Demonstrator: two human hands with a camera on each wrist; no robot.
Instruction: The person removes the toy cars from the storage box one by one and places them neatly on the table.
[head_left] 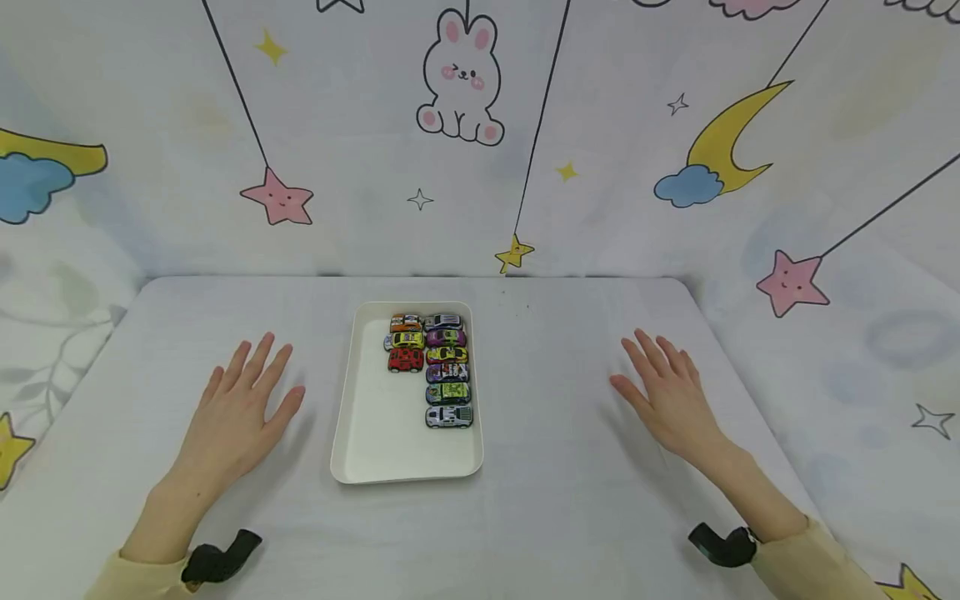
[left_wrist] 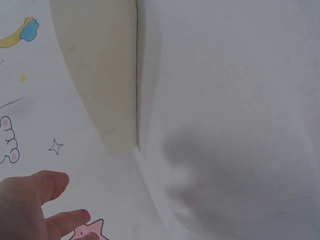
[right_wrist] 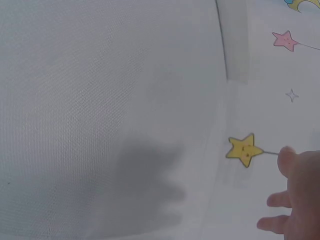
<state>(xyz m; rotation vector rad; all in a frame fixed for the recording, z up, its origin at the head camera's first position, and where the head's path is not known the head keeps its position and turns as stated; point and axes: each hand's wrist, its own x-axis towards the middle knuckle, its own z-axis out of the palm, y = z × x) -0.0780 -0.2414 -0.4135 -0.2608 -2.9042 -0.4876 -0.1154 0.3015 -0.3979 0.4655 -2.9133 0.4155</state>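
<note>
A white rectangular tray (head_left: 375,454) lies on the table with several small toy cars inside. Its right column runs from a dark car (head_left: 443,322) at the back to a silver-white car (head_left: 449,417) at the front. To the left of that column are an orange car (head_left: 406,322), a yellow car (head_left: 404,340) and a red car (head_left: 406,360). My left hand (head_left: 234,421) is spread out to the left of the tray, holding nothing. Well to the tray's right, my right hand (head_left: 670,402) also has its fingers extended and holds nothing. Neither hand touches the tray.
The table (head_left: 555,500) has a white cover. Behind it hangs a pale cloth (head_left: 360,100) printed with a rabbit, stars and moons. Each wrist wears a black band-like piece, and both hands cast shadows on the cover.
</note>
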